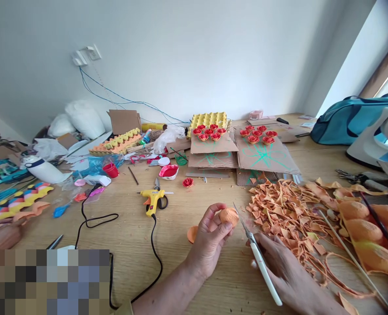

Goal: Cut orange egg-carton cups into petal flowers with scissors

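My left hand [211, 234] pinches a small orange cup [229, 217], which looks like moulded egg-carton pulp, between thumb and fingers. In my right hand [279, 262] are white-handled scissors [261, 267]. Their metal tips point up and away, close beside the cup's right edge; whether they touch it I cannot tell. Another orange piece [192, 234] lies on the table, partly behind my left hand. A heap of orange scraps [282, 210] spreads beyond my right hand. Several uncut orange egg-carton cups [366, 229] lie at the far right.
A yellow glue gun [153, 201] rests left of centre, its black cord trailing forward. Behind are a red paint dish [168, 172], a single red flower [187, 182] and cardboard sheets [262, 155] bearing red flowers. Another person's hand [3, 234] shows at left.
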A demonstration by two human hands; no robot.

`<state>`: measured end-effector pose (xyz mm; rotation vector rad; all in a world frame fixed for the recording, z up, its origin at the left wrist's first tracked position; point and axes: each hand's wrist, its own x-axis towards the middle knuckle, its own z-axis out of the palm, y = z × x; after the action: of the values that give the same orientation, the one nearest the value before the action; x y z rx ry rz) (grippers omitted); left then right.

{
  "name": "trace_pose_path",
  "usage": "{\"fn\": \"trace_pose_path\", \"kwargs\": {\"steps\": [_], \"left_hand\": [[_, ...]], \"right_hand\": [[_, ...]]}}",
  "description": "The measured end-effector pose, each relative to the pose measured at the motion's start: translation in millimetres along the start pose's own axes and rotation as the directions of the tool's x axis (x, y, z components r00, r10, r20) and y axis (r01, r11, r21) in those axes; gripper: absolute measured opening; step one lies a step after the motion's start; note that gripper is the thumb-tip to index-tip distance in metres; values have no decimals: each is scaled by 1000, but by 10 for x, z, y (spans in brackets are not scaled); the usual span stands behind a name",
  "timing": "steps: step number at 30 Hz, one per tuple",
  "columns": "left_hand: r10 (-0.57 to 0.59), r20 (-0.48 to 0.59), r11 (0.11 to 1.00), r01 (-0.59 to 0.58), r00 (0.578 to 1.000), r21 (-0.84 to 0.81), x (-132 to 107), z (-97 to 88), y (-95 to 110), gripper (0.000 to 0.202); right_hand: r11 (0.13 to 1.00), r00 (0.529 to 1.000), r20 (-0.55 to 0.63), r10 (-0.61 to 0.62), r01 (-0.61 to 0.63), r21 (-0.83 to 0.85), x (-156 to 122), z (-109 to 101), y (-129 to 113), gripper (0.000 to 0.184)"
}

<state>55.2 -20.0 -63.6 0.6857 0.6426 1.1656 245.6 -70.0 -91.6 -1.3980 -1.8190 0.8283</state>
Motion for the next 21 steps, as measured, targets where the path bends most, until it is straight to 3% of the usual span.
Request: {"fn": "trace_pose_path", "kwargs": {"steps": [4,10,21], "left_hand": [[61,8,992,-62,998,112,-32,45,33,39],[142,50,959,-150,989,242,-29,59,53,33],[78,134,966,-108,988,236,-52,68,30,27]], "right_hand": [[990,995,73,-72,80,-117,18,-19,-9,22],[953,985,47,-166,172,-249,28,-46,-71,20],[896,951,69,-300,306,-321,40,-78,-24,14]]}}
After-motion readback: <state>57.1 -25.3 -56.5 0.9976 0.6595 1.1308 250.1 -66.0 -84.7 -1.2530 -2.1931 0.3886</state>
